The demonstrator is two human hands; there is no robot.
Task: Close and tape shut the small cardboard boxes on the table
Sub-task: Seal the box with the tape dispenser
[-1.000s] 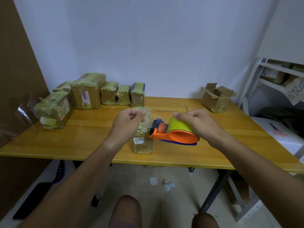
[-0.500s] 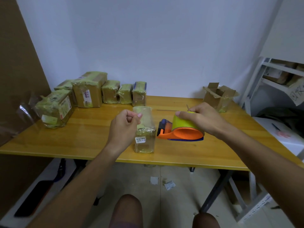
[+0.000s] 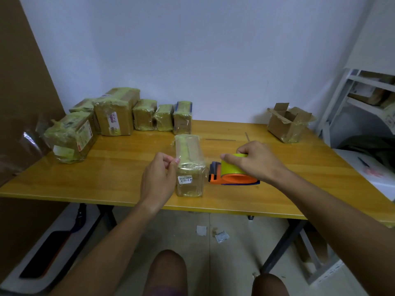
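Several taped parcels (image 3: 115, 116) line the yellow wooden table (image 3: 119, 167) under a white wall; one open cardboard box (image 3: 288, 124) sits far right. I see my left hand (image 3: 159, 178) pinching, seemingly tape, against the small wrapped box (image 3: 189, 167) near the front edge. My right hand (image 3: 254, 160) curls over the orange tape dispenser (image 3: 233, 174) just beside it.

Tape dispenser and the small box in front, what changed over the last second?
The right hand lowered the tape dispenser onto the table beside the small box, still gripping it. The left hand brought the tape end down against the box's side. The taped boxes stayed put.
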